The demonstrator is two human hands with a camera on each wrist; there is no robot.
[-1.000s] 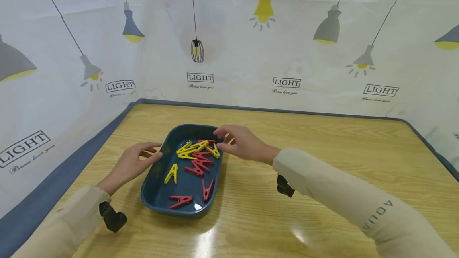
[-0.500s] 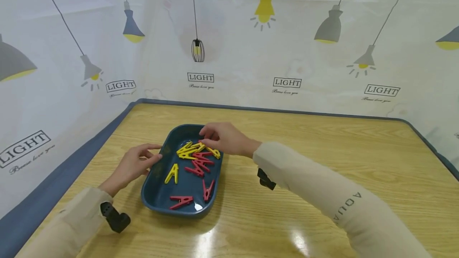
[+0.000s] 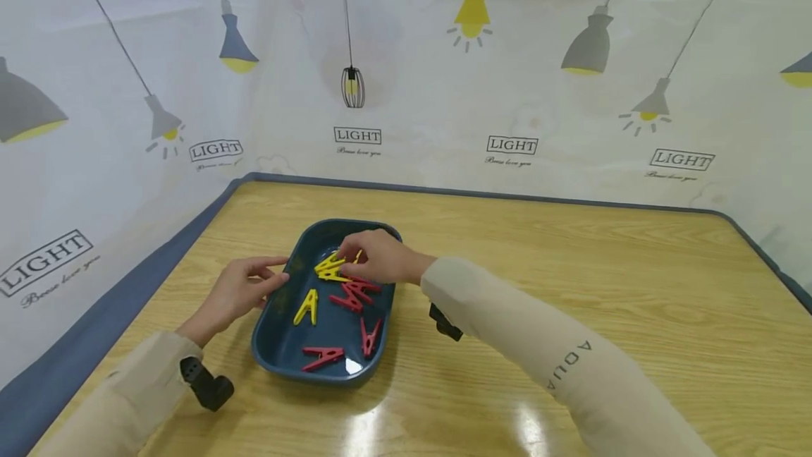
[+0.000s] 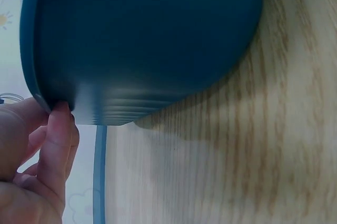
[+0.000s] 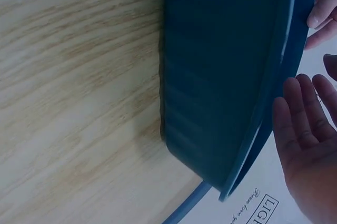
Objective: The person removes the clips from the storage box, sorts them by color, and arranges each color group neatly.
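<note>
In the head view, a dark blue tub (image 3: pixel 304 369) stands on the wooden table with yellow and red plastic clothespins inside. My left hand (image 3: pixel 240 291) holds the tub's left rim, thumb over the edge and fingers against the outer wall, as the left wrist view shows (image 4: pixel 42 166). My right hand (image 3: pixel 376 257) is over the far right part of the tub, at the cluster of yellow clothespins (image 3: pixel 330 268), partly covering them. In the right wrist view its fingers (image 5: pixel 308 113) are gently bent, apart from the thumb. Just below it lie red clothespins (image 3: pixel 350 296).
A single yellow clothespin (image 3: pixel 306 307) lies at the tub's left. Red clothespins lie nearer the front, one (image 3: pixel 323 357) flat and one (image 3: pixel 370 337) by the right wall. A lamp-printed white curtain (image 3: pixel 431 90) stands behind the wooden table (image 3: pixel 571 288).
My right hand has moved left and slightly down, from the tub's right rim to over the yellow clothespins. My left hand has settled onto the left rim. The clothespins look unmoved.
</note>
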